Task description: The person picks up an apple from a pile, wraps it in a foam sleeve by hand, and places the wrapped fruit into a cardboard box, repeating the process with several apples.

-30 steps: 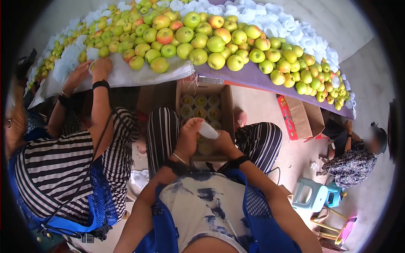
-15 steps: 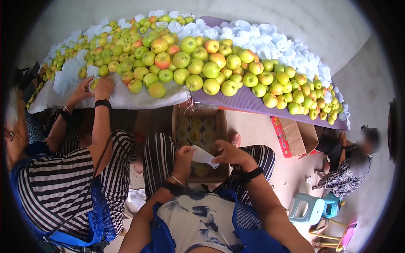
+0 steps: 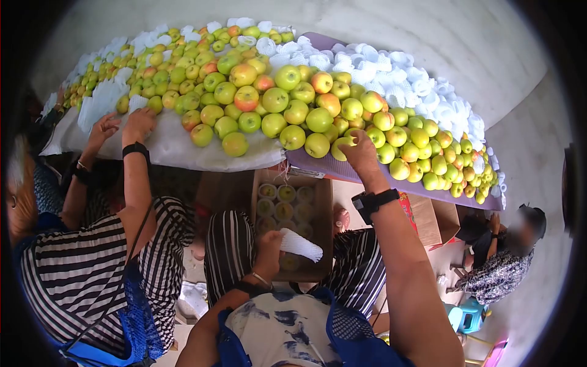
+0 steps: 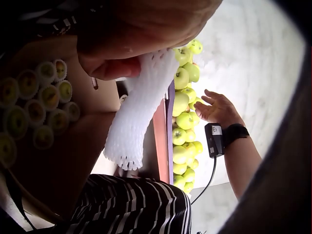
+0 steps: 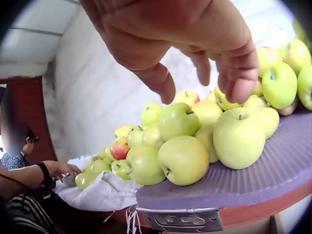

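Note:
My left hand (image 3: 267, 252) pinches one end of a white foam net sleeve (image 3: 301, 245) above the cardboard box. In the left wrist view, the sleeve (image 4: 134, 109) hangs from the fingers, its scalloped free end spread a little. My right hand (image 3: 365, 156) is stretched out over the front edge of the apple pile. Its fingers are spread and loosely bent above the yellow-green apples in the right wrist view, with nothing between them. Closest beneath these fingers is a pale green apple (image 5: 239, 139) at the purple mat's edge.
An open cardboard box (image 3: 328, 214) between the knees contains apples in foam sleeves. More white foam sleeves (image 3: 391, 73) lie behind the apples on the purple mat (image 3: 321, 161). Another person's hands (image 3: 137, 125) work at the left. A second carton (image 3: 437, 217) stands to the right.
My right hand has left the foam sleeve and moved up and right to the apples. The left hand keeps the sleeve above the box. The neighbour's hands have come apart.

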Demonstrator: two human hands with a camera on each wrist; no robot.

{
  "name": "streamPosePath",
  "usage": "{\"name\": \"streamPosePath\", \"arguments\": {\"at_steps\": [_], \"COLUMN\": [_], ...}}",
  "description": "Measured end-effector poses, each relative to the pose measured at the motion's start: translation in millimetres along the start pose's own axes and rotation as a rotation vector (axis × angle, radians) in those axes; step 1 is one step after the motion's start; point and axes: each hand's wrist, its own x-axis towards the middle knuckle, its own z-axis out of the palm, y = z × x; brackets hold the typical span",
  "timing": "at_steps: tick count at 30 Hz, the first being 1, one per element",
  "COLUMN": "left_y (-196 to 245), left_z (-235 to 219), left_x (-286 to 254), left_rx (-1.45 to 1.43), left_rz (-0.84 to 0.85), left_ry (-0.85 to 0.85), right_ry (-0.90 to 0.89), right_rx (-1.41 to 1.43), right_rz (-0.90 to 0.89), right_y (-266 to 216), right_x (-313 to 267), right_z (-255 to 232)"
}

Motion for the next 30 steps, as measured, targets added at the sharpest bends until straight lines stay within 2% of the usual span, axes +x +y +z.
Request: {"name": "streamPosePath", "arguments": {"at_steps": [3, 4, 10, 13, 16, 19, 22, 25, 28, 30], "left_y": [1.4, 1.0, 1.9, 5.6, 12.6, 10.3, 7.5, 3.7, 2.3, -1.3], "left_z": [-4.3, -4.8, -3.5, -1.1, 2.0, 0.6, 0.5, 2.0, 4.5, 5.7], "left_x": [1.7, 1.9, 0.6, -0.2, -3.8, -3.3, -2.7, -3.0, -4.2, -2.1], "left_rx": [0.012, 0.02, -0.01, -0.026, -0.026, -0.029, -0.022, -0.002, 0.011, -0.001], "left_rz": [0.008, 0.012, -0.007, -0.026, -0.052, -0.043, -0.021, 0.005, 0.026, 0.022], "left_ry": [0.017, 0.019, -0.012, -0.021, -0.019, -0.024, -0.022, -0.016, -0.007, 0.002], "right_ry": [0.049, -0.016, 0.075, 0.099, 0.132, 0.184, 0.104, 0.0, -0.161, -0.235], "right_rx": [-0.054, -0.064, -0.068, 0.023, 0.125, 0.346, 0.704, 1.061, 1.562, 1.799], "right_rz": [0.139, 0.215, 0.275, 0.315, 0.264, 0.347, 0.446, 0.468, 0.527, 0.543], "right_y": [12.7, 13.2, 33.8, 38.9, 44.7, 60.7, 64.5, 61.4, 51.1, 37.3], "right_x": [4.2, 1.9, -2.2, 2.7, 3.0, 1.5, -6.2, -22.1, -46.7, -67.5], "right_z": [19.0, 23.0, 56.4, 62.9, 65.3, 71.9, 62.2, 38.5, 12.2, -5.8]}}
